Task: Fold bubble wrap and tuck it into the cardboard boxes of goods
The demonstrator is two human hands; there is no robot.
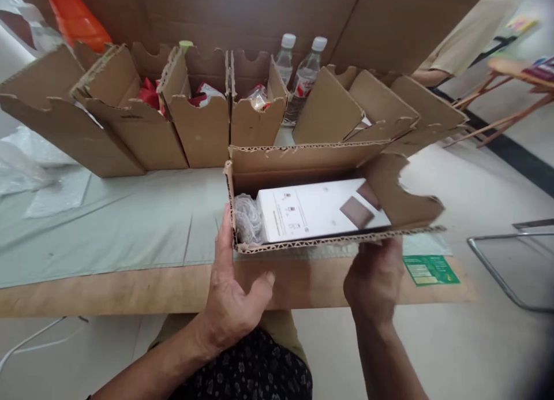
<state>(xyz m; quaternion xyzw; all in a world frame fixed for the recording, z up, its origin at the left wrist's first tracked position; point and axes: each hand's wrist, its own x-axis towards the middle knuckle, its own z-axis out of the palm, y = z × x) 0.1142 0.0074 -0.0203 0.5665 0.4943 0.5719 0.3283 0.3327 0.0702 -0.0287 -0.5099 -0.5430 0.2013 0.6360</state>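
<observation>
A narrow brown cardboard box (298,160) lies lengthwise before me, its open side up. It has a scalloped notch at the right end. Inside it rests a white printed carton (315,209) with dark brown squares pictured on it. A wad of bubble wrap (248,220) fills the gap at the carton's left. My left hand (236,290) lies with straight fingers against the box's left end, thumb spread away from it. Beneath the near wall, toward the right, my right hand (376,273) is curled around the box's underside; its fingertips are hidden.
Behind stands a row of similar cardboard bins (199,129), some holding red packets. Two clear bottles (308,71) rise between bins. Bubble wrap (32,163) lies left. A green printed card (431,270) sits by the table edge. A person (465,39) is at the back right, near a wooden stool (506,68).
</observation>
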